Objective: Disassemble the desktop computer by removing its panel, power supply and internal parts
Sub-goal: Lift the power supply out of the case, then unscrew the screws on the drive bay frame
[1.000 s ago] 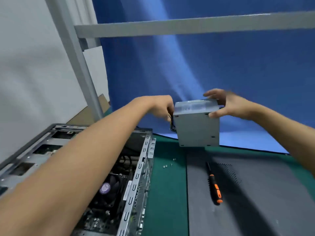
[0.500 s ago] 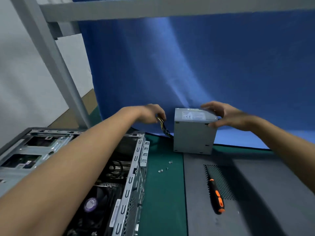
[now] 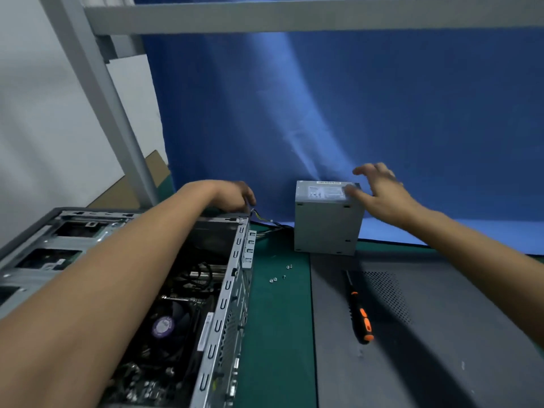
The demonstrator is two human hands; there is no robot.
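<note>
Power supply stands on worktop; your right grip spread, left grip pinches cables: tug could topple it.

A grey metal power supply box stands on the green-matted bench, at the far edge of a dark grey perforated side panel. The right hand hovers at its top corner, fingers spread. The left hand curls by the coloured wires behind the open steel computer case. An orange-and-black screwdriver lies on the panel, small silver screws nearby on the mat
</note>
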